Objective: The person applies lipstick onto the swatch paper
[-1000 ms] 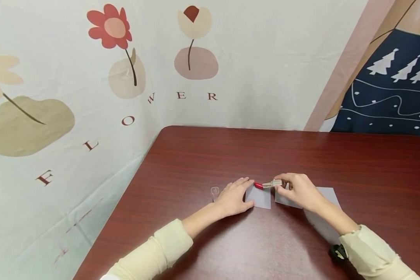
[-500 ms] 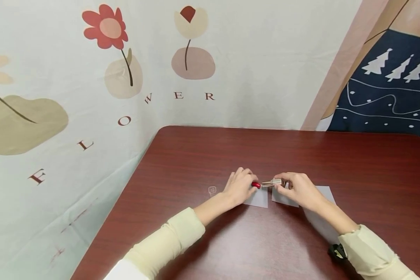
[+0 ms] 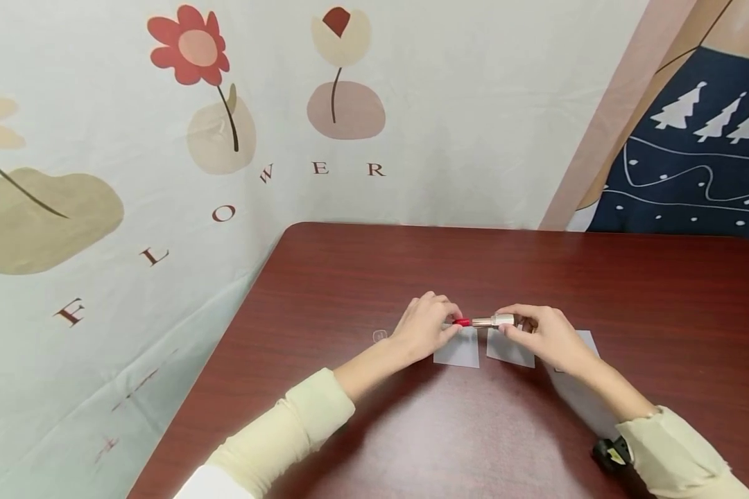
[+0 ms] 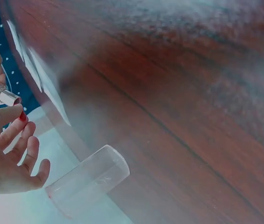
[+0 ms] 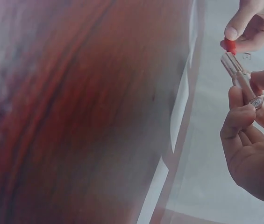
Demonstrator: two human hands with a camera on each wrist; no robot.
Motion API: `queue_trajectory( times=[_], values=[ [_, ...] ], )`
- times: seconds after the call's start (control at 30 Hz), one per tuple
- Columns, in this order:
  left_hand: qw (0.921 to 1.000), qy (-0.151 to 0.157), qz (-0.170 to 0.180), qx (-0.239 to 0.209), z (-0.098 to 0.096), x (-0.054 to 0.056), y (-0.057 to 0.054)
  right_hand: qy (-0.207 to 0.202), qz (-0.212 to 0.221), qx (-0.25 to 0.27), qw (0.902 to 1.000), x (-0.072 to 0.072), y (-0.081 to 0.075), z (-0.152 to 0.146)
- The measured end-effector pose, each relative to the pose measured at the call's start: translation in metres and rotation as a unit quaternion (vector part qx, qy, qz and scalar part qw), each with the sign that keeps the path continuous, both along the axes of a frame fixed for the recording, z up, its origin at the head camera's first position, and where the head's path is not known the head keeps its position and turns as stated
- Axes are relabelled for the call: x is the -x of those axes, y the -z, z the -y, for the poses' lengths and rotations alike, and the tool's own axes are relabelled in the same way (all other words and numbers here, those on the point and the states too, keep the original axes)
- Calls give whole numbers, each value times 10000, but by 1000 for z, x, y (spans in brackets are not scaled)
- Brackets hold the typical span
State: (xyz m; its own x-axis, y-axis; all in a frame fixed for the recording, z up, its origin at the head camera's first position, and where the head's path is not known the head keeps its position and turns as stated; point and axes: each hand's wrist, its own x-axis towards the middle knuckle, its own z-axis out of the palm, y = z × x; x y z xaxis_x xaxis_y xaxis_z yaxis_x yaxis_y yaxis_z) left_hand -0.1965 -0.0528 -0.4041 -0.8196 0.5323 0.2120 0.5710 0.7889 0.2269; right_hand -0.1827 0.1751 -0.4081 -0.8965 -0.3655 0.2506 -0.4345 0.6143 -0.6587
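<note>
Over the small sheets of paper, my left hand [image 3: 426,326] pinches the red lipstick bullet [image 3: 462,322] between thumb and forefinger. My right hand [image 3: 546,334] grips the shiny metallic lipstick tube [image 3: 493,321], its mouth pointing left at the bullet. In the right wrist view the red bullet [image 5: 230,45] sits right at the open end of the tube [image 5: 237,72]. The left wrist view shows the other left fingers [image 4: 31,154] spread loosely. A clear cap [image 4: 89,182] stands on the table beside the left hand, mostly hidden by it in the head view.
Two small pale sheets, a left sheet [image 3: 457,353] and a right sheet [image 3: 510,350], lie below the hands. Another pale sheet [image 3: 589,341] is partly under the right forearm. The dark red table [image 3: 374,270] meets a curtain [image 3: 474,138] printed with flowers.
My left hand has lifted from beside the left sheet, moved right and taken the red bullet between its fingertips. The right hand has shifted slightly right with the tube, now nearly level.
</note>
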Motion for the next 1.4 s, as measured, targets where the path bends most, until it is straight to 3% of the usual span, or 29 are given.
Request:
queue_trajectory(
  times=[0.27, 0.37, 0.43, 0.53, 0.6, 0.67, 0.83, 1.0, 1.13, 1.27, 1.33, 1.4],
  values=[
    [9997, 210, -51, -136, 2, -11, -4, -189, 546, 622, 9964, -7, -6, -5],
    [9973, 195, 339, -617, 5, -19, -8, -307, 1067, 1099, 9877, -15, -12, -9],
    [9891, 304, 743, -1236, 9, -27, -13, -474, 1484, 1593, 9749, -22, -17, -12],
    [9660, 737, 1168, -2187, 13, -41, -21, -982, 2120, 2475, 9403, -33, -24, -14],
    [9583, 1117, 1158, -2363, 13, -50, -28, -1331, 2323, 2804, 9218, -40, -27, -12],
    [9592, 1439, 985, -2224, 10, -56, -34, -1571, 2414, 2913, 9123, -45, -30, -9],
    [9677, 1829, 537, -1648, 3, -59, -41, -1479, 2226, 2498, 9307, -54, -33, -2],
    [9656, 1993, 507, -1594, 2, -60, -37, -940, 2369, 2116, 9435, -58, -35, 1],
    [9655, 1930, 667, -1615, 5, -60, -33, -599, 2407, 1738, 9530, -60, -32, 3],
    [9624, 1864, 975, -1718, 7, -57, -31, -740, 1982, 1667, 9630, -62, -27, 3],
    [9568, 1764, 1334, -1885, 7, -55, -30, -894, 1590, 1723, 9680, -63, -25, 4],
    [9454, 1648, 1815, -2148, 7, -54, -30, -1050, 1238, 1820, 9698, -62, -23, 4]
  ],
)
